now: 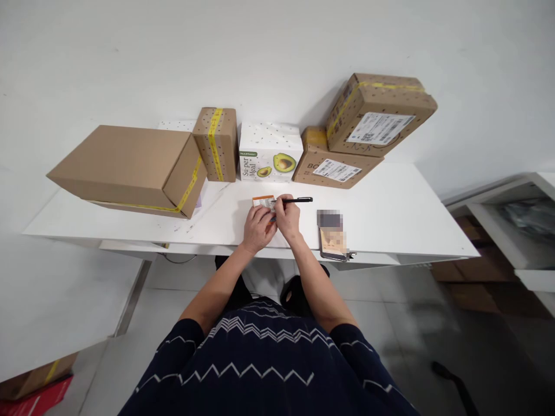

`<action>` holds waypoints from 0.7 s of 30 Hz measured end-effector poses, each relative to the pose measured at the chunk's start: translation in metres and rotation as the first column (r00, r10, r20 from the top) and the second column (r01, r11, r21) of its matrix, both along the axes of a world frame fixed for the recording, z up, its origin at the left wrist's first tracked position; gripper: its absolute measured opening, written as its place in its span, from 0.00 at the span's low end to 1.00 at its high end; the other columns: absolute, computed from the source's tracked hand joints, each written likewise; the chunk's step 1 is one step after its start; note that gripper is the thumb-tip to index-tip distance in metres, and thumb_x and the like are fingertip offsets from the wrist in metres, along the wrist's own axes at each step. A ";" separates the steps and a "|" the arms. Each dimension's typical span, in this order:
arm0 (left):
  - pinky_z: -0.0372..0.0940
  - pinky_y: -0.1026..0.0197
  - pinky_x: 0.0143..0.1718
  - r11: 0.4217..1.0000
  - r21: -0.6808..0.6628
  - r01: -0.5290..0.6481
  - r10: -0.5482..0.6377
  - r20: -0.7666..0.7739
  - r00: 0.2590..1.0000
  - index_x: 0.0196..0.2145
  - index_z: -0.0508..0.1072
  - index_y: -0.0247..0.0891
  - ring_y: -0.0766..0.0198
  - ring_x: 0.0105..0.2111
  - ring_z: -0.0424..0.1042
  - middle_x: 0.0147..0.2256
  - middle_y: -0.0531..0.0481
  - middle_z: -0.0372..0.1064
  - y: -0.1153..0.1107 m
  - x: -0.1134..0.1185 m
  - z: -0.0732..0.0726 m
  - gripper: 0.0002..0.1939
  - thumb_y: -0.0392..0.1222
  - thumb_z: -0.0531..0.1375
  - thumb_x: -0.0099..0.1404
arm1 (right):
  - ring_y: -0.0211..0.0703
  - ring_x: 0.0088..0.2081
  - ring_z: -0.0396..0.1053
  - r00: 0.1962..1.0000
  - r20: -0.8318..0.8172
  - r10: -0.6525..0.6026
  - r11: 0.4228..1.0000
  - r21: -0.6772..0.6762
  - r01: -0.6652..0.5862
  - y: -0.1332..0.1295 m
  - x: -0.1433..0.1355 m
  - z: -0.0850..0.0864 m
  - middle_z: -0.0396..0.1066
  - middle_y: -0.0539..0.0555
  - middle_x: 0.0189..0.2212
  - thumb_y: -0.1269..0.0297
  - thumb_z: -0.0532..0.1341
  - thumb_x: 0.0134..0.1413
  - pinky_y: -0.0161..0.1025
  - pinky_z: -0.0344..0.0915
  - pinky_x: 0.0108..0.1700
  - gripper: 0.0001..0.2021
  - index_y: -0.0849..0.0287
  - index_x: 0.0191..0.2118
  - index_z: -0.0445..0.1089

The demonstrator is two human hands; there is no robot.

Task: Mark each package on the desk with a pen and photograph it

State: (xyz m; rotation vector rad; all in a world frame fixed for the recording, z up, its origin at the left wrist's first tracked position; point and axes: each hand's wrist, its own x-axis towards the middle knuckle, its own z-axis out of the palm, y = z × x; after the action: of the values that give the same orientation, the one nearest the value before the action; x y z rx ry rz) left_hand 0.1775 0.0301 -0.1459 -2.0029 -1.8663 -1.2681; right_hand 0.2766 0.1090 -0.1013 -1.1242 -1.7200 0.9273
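Note:
A black pen is pinched in my right hand, its cap end sticking out to the right. That hand is closed and rests over the right side of a small, flat orange-and-white printed piece. My left hand lies bent over the lower left of the same piece, its fingers curled and holding it against the white table. Both hands touch each other's edges. Most of the printed piece is covered, so whether it is a thin box or a card cannot be told. The pen's tip is hard to make out.
Behind my hands stands a white avocado-printed box. Left of it are a taped carton and a large carton. Two labelled cartons are stacked at right, the upper carton tilted. A phone-like item, partly blurred, lies near the front edge.

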 end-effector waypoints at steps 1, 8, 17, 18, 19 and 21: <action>0.60 0.41 0.61 1.000 0.004 -0.001 0.001 0.000 1.000 0.47 0.75 0.40 0.49 0.56 0.65 0.47 0.40 0.71 0.000 0.000 0.000 0.14 0.45 0.56 0.67 | 0.40 0.22 0.64 1.000 -0.006 -0.001 1.000 0.000 0.001 0.000 0.000 0.000 0.63 0.45 0.19 0.53 0.49 0.58 0.36 0.61 0.30 0.12 0.55 0.33 0.62; 0.61 0.43 0.61 0.999 0.049 -0.005 0.006 -0.015 1.000 0.46 0.75 0.40 0.50 0.56 0.65 0.47 0.40 0.72 0.000 0.000 0.001 0.13 0.45 0.57 0.67 | 0.40 0.26 0.66 0.997 -0.057 -0.052 0.999 -0.004 0.052 -0.001 0.000 -0.007 0.67 0.47 0.23 0.54 0.50 0.60 0.36 0.64 0.34 0.12 0.55 0.35 0.63; 0.62 0.43 0.60 1.000 -0.017 -0.016 0.016 0.009 1.000 0.44 0.77 0.41 0.50 0.56 0.66 0.46 0.42 0.73 -0.002 0.001 0.007 0.13 0.48 0.58 0.68 | 0.52 0.51 0.65 0.833 0.548 -0.072 0.978 0.203 -0.049 0.029 0.033 -0.025 0.67 0.65 0.54 0.68 0.45 0.66 0.46 0.63 0.51 0.21 0.60 0.58 0.65; 0.61 0.43 0.60 1.000 -0.016 -0.015 0.015 0.012 1.000 0.44 0.77 0.41 0.50 0.56 0.66 0.46 0.42 0.73 -0.002 0.001 0.006 0.13 0.48 0.58 0.68 | 0.55 0.53 0.63 0.746 0.664 -0.052 0.979 0.180 -0.092 0.032 0.037 -0.026 0.66 0.66 0.56 0.69 0.46 0.66 0.47 0.62 0.52 0.22 0.60 0.60 0.64; 0.61 0.43 0.61 1.000 -0.015 -0.014 0.014 0.015 1.000 0.44 0.77 0.41 0.50 0.55 0.66 0.46 0.42 0.73 -0.002 0.000 0.006 0.12 0.48 0.58 0.68 | 0.57 0.55 0.61 0.659 0.752 -0.035 0.980 0.156 -0.127 0.035 0.041 -0.026 0.65 0.66 0.58 0.70 0.46 0.65 0.49 0.61 0.52 0.23 0.59 0.62 0.63; 0.61 0.43 0.61 1.000 -0.012 -0.012 0.013 0.021 1.000 0.43 0.77 0.41 0.50 0.55 0.66 0.46 0.42 0.73 -0.001 0.000 0.005 0.12 0.48 0.58 0.68 | 0.61 0.58 0.56 0.527 0.850 -0.014 0.975 0.127 -0.180 0.037 0.043 -0.028 0.64 0.65 0.60 0.70 0.46 0.65 0.51 0.60 0.53 0.24 0.58 0.64 0.61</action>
State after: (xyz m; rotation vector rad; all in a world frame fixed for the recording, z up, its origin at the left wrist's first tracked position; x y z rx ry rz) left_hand 0.1774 0.0292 -0.1406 -1.9883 -1.8969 -1.2826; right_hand 0.3201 0.1463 -0.1289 -1.4926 -2.6074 0.1694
